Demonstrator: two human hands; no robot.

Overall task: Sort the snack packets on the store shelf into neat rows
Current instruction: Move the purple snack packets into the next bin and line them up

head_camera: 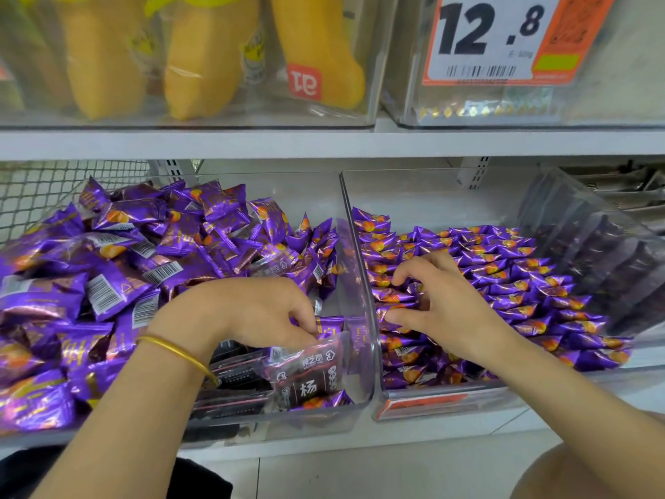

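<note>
Grip first: left hand [259,313] curls its fingers down on a purple packet [329,327] at the near right of the left bin [355,275], seemingly pinching it; right hand [446,304] claws over the rows [511,279] in the right bin [521,399], fingers bent and spread, tips touching, though I cannot tell whether it pinches anything; heap [126,261] further left lies loose; dark packet [306,376] sits just under the left fingers; danger: a hasty drop could topple the rows, or the dark one could ride along.
</note>
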